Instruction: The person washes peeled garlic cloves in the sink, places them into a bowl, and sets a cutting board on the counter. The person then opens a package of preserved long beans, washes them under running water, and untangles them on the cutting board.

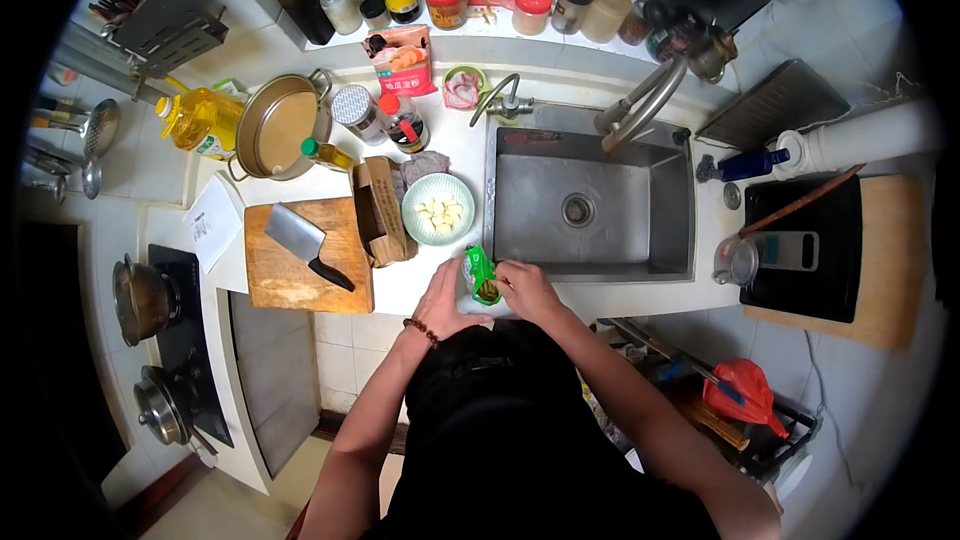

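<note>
Left of the sink (540,175) sits a bowl (437,183). At the sink's near-left corner, left-hand fingers (453,277) clamp and right-hand fingers (512,276) pinch a green packet (475,266), seemingly opened but unemptied. Pale pieces (441,213) already lie in the bowl

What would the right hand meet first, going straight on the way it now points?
The right hand would first meet the small, green, plastic-looking packet, right at its fingertips. Beyond, the round, pale-green ribbed bowl seems roughly in line, though depth is unclear.
</note>
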Demonstrator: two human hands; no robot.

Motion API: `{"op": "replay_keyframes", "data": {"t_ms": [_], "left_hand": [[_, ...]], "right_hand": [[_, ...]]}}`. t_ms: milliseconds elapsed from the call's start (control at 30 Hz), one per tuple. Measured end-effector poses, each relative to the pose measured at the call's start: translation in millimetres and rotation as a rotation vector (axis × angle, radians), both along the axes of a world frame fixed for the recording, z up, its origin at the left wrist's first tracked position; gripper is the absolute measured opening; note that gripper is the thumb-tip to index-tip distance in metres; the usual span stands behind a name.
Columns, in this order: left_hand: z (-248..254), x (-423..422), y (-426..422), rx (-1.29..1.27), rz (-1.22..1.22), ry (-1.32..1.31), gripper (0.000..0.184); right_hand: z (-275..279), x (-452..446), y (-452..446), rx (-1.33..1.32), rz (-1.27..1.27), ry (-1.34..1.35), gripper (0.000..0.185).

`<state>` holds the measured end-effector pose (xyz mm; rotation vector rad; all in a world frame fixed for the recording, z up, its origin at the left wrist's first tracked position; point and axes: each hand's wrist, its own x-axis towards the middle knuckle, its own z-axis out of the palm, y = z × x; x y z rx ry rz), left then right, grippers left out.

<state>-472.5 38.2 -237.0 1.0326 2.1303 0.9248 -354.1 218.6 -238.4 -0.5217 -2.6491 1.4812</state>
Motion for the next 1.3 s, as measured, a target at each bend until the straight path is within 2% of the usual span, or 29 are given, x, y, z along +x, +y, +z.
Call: {"op": "replay_keyframes", "data": {"t_ms": [33, 67, 100, 200, 300, 333, 400, 467, 500, 600, 633, 700, 767, 800, 833, 900, 933, 1000, 1033, 1067, 1100, 1133, 1167, 1233, 1267, 1300], "left_hand": [[-8.8, -4.2, -2.5, 0.053, -0.059, 0.081, 0.121], [-30.0, -7.7, -4.9, 0.035, -0.101, 0.046, 0.137], [-35.7, -10.2, -1.7, 0.038, -0.107, 0.037, 0.137], [-52.8, -21.5, 11.3, -0.002, -0.131, -0.138, 0.126], [-54.5, -26.4, 13.7, -0.005, -0.184, -0.072, 0.115], [-45.0, -25.9, 15.1, 0.039, -0.174, -0.065, 0.104], [-39.5, -27.2, 14.1, 0.07, -0.213, -0.084, 0.1], [-31.7, -28.3, 13.9, 0.102, -0.262, -0.06, 0.086], [-22.4, -29.4, 17.1, 0.118, -0.287, -0.057, 0.086], [9.4, -32.6, 36.4, 0.355, -0.415, -0.047, 0.075], [13.4, -31.5, 45.5, 0.455, -0.467, -0.05, 0.068], [24.6, -32.0, 64.8, 0.467, -0.685, -0.013, 0.063], [51.5, -21.9, 86.9, 0.492, -0.797, -0.092, 0.06], [73.3, -11.7, 94.9, 0.509, -0.823, -0.117, 0.065], [81.3, 0.1, 102.7, 0.295, -0.881, -0.263, 0.071], [91.7, 29.3, 117.1, 0.351, -1.026, -0.281, 0.082], [106.9, 43.3, 113.6, 0.429, -1.002, -0.358, 0.088], [119.8, 81.7, 117.8, 0.479, -1.101, -0.431, 0.086], [123.9, 101.5, 117.3, 0.485, -1.125, -0.573, 0.08], [108.6, 119.1, 115.5, 0.487, -1.179, -0.576, 0.08], [80.2, 142.2, 114.5, 0.282, -1.302, -0.688, 0.07], [83.4, 162.2, 116.8, 0.061, -1.409, -0.786, 0.06], [89.3, 175.5, 112.9, 0.051, -1.451, -0.775, 0.06], [147.9, 212.9, 98.9, -0.174, -1.275, -0.94, 0.052], [148.4, 228.9, 96.3, -0.045, -1.316, -0.847, 0.055], [151.1, 245.1, 93.4, -0.046, -1.338, -0.837, 0.055]], "right_hand": [[0.1, 0.4, -0.6, -0.019, 0.016, 0.013, 0.009], [0.1, 1.9, -2.2, -0.038, 0.033, 0.025, 0.008], [-2.0, 4.1, -4.0, -0.036, 0.027, 0.016, 0.008], [-6.7, 9.5, -8.3, -0.051, 0.004, 0.041, 0.008], [3.6, 14.3, -9.2, -0.106, -0.058, 0.037, 0.01], [10.6, 15.3, -8.8, -0.099, -0.07, 0.019, 0.011], [29.4, 15.4, -5.7, -0.082, -0.099, 0.003, 0.012], [56.7, 15.8, 1.2, 0.01, -0.019, -0.014, 0.012], [74.8, 16.3, 5.2, 0.027, -0.044, -0.012, 0.012], [138.8, 21.2, 14.9, 0.006, 0.085, -0.124, 0.015], [157.4, 26.0, 15.9, 0.032, 0.027, -0.124, 0.015], [193.7, 41.0, 15.3, -0.01, 0.046, 0.003, 0.014], [221.5, 60.4, 11.1, -0.02, -0.05, 0.029, 0.011], [233.9, 74.1, 8.9, -0.011, -0.128, 0.049, 0.011], [245.0, 87.2, 5.4, -0.002, -0.205, 0.067, 0.011], [262.5, 116.6, -4.7, 0.067, -0.404, 0.137, 0.01], [270.7, 132.6, -9.8, 0.04, -0.443, 0.152, 0.01], [284.4, 165.9, -20.5, 0.019, -0.465, 0.124, 0.01], [292.2, 180.9, -25.8, 0.045, -0.519, 0.126, 0.01], [299.6, 194.1, -31.8, 0.073, -0.544, 0.105, 0.01], [308.0, 208.7, -38.0, 0.101, -0.564, 0.084, 0.01], [316.6, 223.0, -44.5, 0.09, -0.64, 0.069, 0.01], [324.9, 237.8, -50.7, 0.102, -0.678, 0.078, 0.01], [341.7, 271.7, -59.1, 0.04, -0.821, 0.192, 0.012], [347.7, 291.4, -64.9, 0.039, -0.853, 0.152, 0.014], [352.6, 310.4, -70.7, 0.049, -0.871, 0.161, 0.014]]}}
